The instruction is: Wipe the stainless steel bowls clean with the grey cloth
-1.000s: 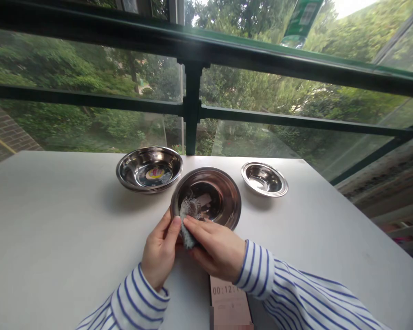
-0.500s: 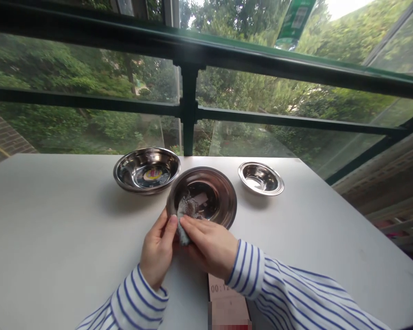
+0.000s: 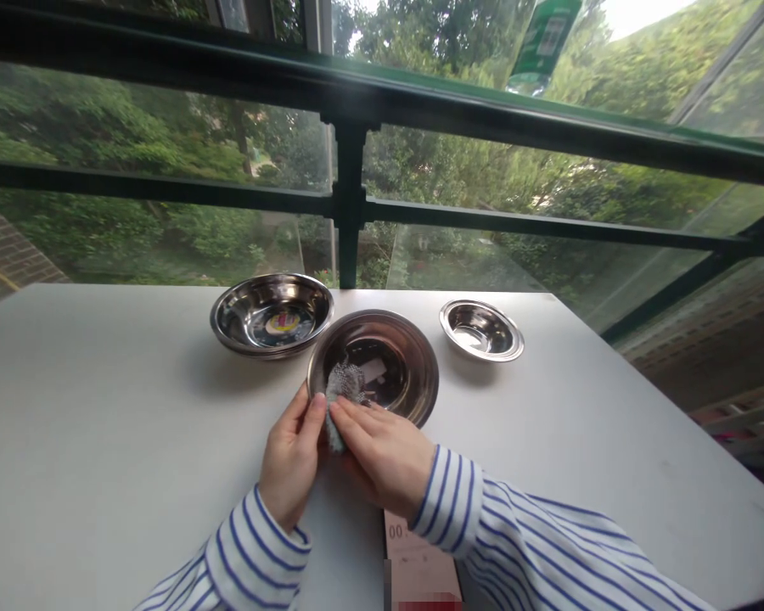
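A shiny stainless steel bowl [image 3: 413, 365] is tilted toward me above the white table. My left hand [image 3: 294, 454] grips its near left rim, thumb on top and fingers underneath. A grey textured cloth [image 3: 347, 382] drapes over the near rim, part inside the bowl and part hanging outside. My right hand [image 3: 385, 454] is closed on this cloth, its fingers pressing it against the rim. The underside of the bowl and the fingers below it are hidden.
A larger steel basin [image 3: 242, 331] with a round label inside stands at the back left. At the back right sits a smaller steel bowl [image 3: 484, 331]. A phone [image 3: 420, 556] showing a timer lies under my right wrist. Green railings [image 3: 350, 153] border the white table [image 3: 133, 441].
My right hand has shifted very slightly left along the rim with the cloth. The bowl and my left hand hold nearly the same place.
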Available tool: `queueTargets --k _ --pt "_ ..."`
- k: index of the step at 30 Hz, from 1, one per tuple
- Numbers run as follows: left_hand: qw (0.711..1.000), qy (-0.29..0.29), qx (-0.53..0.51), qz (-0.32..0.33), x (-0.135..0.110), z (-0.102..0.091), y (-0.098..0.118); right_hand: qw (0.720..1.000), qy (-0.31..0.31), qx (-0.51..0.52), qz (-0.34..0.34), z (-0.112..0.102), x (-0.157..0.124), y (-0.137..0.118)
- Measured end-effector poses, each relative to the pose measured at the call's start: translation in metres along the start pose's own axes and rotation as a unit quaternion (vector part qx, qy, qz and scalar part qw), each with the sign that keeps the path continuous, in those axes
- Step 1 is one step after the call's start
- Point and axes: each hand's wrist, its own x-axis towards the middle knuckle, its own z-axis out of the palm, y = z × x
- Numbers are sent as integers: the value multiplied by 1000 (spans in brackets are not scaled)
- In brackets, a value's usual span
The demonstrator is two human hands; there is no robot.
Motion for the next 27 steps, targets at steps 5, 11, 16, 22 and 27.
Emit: queueTargets --k 5,11,16,22,27 --pt "996 -7 -15 -86 0 -2 7 997 -59 -30 -44 -16 -10 11" --pt "995 -38 -18 -91 0 4 5 998 -58 -29 -15 -21 -15 11" --pt "998 -64 -16 -10 1 0 0 997 17 23 71 2 12 -6" --pt "997 -59 -32 -50 2 -2 5 999 -4 31 38 -7 8 1" --pt "992 -65 -23 -102 0 1 10 997 -76 -5 -4 -31 -14 11"
